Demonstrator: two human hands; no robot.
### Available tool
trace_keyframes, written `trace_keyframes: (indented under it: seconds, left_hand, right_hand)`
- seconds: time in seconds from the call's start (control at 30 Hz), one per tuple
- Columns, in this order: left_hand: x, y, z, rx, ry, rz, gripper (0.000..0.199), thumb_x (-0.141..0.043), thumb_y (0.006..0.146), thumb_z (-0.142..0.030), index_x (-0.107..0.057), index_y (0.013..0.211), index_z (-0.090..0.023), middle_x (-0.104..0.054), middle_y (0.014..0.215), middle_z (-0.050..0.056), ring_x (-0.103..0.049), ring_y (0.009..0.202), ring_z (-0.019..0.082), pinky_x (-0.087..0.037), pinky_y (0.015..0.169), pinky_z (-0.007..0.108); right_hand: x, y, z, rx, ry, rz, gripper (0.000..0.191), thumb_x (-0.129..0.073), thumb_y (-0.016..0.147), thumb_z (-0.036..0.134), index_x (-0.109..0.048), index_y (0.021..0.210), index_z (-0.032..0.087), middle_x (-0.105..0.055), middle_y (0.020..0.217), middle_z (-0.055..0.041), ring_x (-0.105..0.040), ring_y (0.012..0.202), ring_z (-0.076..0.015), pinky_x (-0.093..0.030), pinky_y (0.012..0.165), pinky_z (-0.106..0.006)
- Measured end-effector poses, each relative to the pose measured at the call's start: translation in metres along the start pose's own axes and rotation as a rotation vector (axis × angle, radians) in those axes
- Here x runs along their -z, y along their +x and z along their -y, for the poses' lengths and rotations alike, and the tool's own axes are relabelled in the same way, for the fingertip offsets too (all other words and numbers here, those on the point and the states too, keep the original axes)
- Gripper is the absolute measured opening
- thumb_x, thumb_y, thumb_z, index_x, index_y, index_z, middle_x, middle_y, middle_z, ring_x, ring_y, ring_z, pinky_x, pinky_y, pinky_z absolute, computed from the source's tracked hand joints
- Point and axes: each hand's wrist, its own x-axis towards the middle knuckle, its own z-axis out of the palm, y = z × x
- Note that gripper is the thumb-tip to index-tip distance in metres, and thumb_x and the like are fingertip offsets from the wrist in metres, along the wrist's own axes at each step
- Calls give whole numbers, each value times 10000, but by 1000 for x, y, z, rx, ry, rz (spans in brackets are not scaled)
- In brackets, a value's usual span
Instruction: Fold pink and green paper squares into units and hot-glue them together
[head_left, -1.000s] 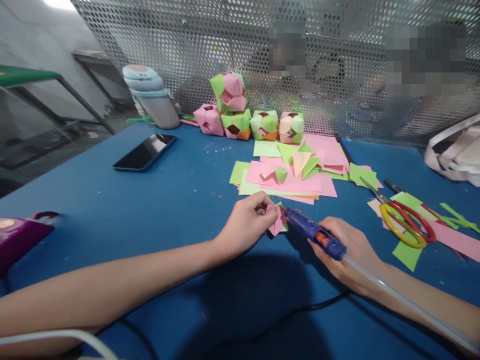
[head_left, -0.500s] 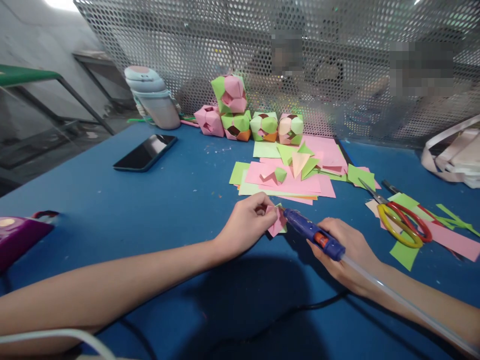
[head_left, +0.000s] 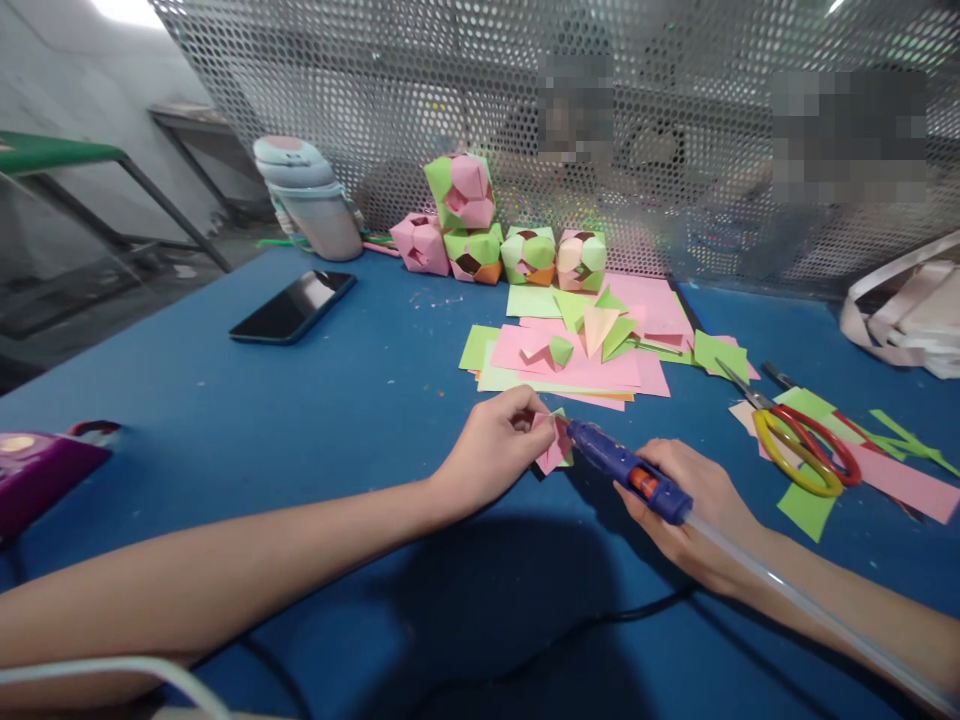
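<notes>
Paper piece (head_left: 550, 453) in left hand (head_left: 489, 447)

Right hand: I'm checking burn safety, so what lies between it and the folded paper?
In the head view, the glue gun, held in the right hand, spans that stretch, reaching to or nearly to the folded paper in the left hand.

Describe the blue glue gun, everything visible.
The glue gun has a dark blue, plastic-looking body with an orange-red part in a side opening. A long clear stick runs out its rear. The right hand grips it, hiding the handle. It's held above the blue table, nozzle aimed at folded pink-and-green paper in the left hand; tip contact is unclear.
</notes>
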Motion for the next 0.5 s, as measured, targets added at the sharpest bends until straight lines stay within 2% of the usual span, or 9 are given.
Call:
trace_keyframes:
  seconds: [0.23,0.4,0.5]
  left_hand:
    - [-1,-1,0,17,-19,-2,102,-553,765,-220,-536,683,-161,-515,584,-37,-466,539,88,-347,509,191]
    - [0,-1,-1,15,-26,9,94,-546,769,-209,-545,690,-158,-529,608,-32,-475,557,89,-358,517,191]
    - [0,-1,-1,19,-24,4,90,-554,762,-199,-535,684,-158,-504,585,-44,-454,535,80,-343,505,185]
  right_hand:
    - [0,0,0,8,12,-41,113,-547,840,210,-492,939,205,-608,824,-30,-559,726,-184,-423,659,-302]
    - [1,0,2,-2,17,4,117,-557,826,203,-501,929,206,-609,826,-29,-561,728,-188,-424,660,-305]
    - [1,0,2,9,21,-36,113,-548,836,211,-499,938,204,-609,819,-27,-562,727,-187,-425,663,-304]
